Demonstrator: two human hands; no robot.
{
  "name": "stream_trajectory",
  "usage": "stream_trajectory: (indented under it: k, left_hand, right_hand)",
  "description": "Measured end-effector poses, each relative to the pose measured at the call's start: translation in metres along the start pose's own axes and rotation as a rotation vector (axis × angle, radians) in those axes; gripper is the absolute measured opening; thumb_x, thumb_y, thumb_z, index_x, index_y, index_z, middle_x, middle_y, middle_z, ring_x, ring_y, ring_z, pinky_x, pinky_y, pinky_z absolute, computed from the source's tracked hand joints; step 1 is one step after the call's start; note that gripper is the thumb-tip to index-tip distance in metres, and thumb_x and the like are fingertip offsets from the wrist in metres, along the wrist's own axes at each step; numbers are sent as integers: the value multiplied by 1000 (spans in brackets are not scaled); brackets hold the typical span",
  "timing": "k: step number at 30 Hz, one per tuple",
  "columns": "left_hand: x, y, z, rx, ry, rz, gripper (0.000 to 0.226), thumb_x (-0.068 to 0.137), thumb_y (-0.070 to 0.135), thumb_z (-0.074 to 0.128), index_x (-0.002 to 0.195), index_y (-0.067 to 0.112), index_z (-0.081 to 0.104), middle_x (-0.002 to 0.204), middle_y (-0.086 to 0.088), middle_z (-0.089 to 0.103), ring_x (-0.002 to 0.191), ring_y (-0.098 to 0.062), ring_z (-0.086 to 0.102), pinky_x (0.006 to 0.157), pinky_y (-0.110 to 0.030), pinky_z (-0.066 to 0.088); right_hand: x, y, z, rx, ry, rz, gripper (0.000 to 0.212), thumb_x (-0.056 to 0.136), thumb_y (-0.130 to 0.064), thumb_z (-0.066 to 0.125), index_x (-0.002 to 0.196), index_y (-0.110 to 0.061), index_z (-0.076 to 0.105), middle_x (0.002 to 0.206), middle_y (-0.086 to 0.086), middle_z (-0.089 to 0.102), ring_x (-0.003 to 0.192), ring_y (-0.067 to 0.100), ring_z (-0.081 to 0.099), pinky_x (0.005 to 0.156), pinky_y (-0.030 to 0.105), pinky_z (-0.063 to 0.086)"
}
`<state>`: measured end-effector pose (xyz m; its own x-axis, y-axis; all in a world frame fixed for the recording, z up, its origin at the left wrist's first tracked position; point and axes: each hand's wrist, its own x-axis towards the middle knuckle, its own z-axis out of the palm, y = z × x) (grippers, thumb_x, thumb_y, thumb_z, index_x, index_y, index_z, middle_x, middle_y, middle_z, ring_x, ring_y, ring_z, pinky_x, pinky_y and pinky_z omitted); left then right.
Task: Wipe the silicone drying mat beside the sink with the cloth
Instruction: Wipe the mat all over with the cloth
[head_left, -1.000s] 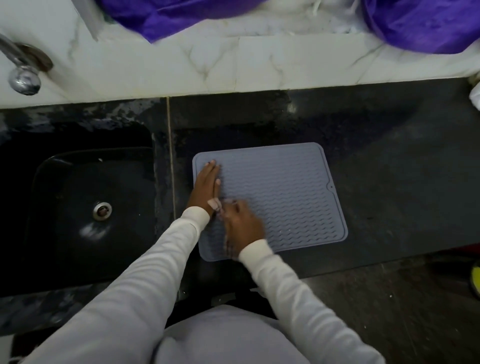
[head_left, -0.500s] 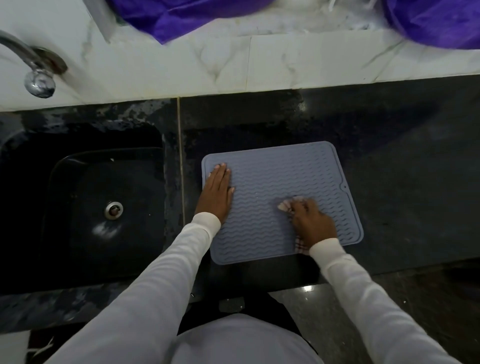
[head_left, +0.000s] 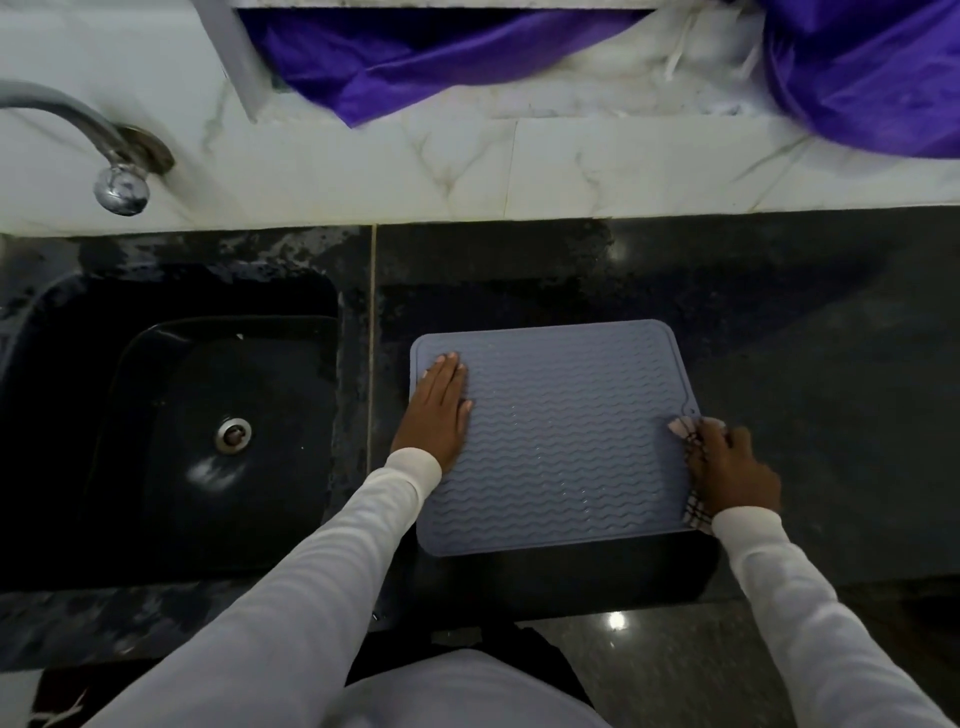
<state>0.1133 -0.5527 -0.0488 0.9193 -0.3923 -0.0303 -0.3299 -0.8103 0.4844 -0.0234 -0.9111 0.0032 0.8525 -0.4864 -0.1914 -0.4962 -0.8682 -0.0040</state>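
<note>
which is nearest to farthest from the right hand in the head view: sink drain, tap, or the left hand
From the right hand, which grips the cloth at the mat's right edge:
1. left hand, flat on the mat's left side
2. sink drain, in the sink, farther left
3. tap, far upper left by the wall
</note>
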Motion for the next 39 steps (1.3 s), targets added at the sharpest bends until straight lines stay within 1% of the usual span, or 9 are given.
stream_trajectory:
  k: [11, 17, 20, 23, 28, 33, 35, 37, 39]
  left_hand:
    - [-5, 15, -6, -16, -29, -74, 63, 102, 35, 34, 153, 14, 4, 159, 3, -8, 146, -14, -12, 118, -29, -7]
    - [-30, 15, -1, 42, 59, -148, 62, 100, 43, 31, 153, 15, 12, 160, 2, -1, 146, -11, -10, 117, -30, -9]
    - [-37, 6, 0, 123, 47, -140, 69, 96, 53, 14, 152, 12, 17, 160, -3, 3, 147, -17, -5, 118, -30, -12]
    - [-39, -2, 0, 224, 7, -137, 70, 98, 52, 5, 150, 7, 23, 158, -11, 15, 147, -25, 9, 118, -33, -9]
    - [-40, 0, 2, 263, 45, -160, 60, 100, 41, 16, 149, 9, 26, 157, -10, 21, 146, -22, 12, 118, -30, -12]
    - [-42, -2, 3, 241, 98, -141, 60, 98, 42, 16, 150, 12, 24, 158, -6, 18, 146, -19, 9, 117, -27, -13]
    - [-41, -3, 4, 240, 107, -139, 61, 98, 42, 14, 151, 13, 23, 158, -4, 16, 147, -17, 7, 118, -29, -12]
    - [-42, -4, 5, 250, 113, -142, 61, 98, 42, 14, 151, 13, 24, 158, -4, 18, 147, -17, 8, 119, -30, -9]
    - [-42, -4, 5, 254, 110, -142, 60, 98, 41, 15, 150, 14, 24, 158, -5, 19, 147, -17, 9, 119, -31, -9]
  right_hand:
    - [-15, -22, -21, 192, 84, -34, 34, 94, -34, 54, 122, -16, 57, 121, 18, 52, 84, 47, 61, 74, 50, 50]
    - [-63, -127, -27, 550, 149, -405, 18, 92, -32, 58, 109, -28, 60, 105, 4, 62, 82, 27, 65, 70, 35, 55]
    - [-92, -185, -4, 396, 94, -702, 25, 81, -36, 61, 104, -27, 58, 95, 3, 63, 62, 22, 64, 47, 26, 50]
    - [-103, -208, 27, 103, -14, -813, 35, 68, -29, 76, 94, -19, 56, 95, 9, 62, 44, 20, 58, 37, 25, 42]
    - [-83, -167, 35, -19, 108, -881, 28, 81, -20, 46, 107, -20, 57, 99, 10, 64, 45, 20, 59, 35, 27, 43]
    - [-50, -104, 25, -33, 57, -790, 40, 80, -23, 40, 119, -20, 46, 108, 14, 63, 44, 27, 60, 34, 32, 45]
    - [-38, -77, 19, -57, 19, -711, 44, 79, -27, 52, 122, -21, 47, 113, 16, 60, 46, 29, 61, 36, 35, 47]
    - [-26, -55, 16, -61, -38, -644, 53, 81, -22, 65, 131, -18, 47, 125, 21, 56, 63, 38, 67, 48, 43, 55]
    - [-16, -33, 12, -36, -47, -561, 50, 93, -20, 54, 142, -18, 41, 143, 21, 43, 95, 43, 65, 73, 48, 55]
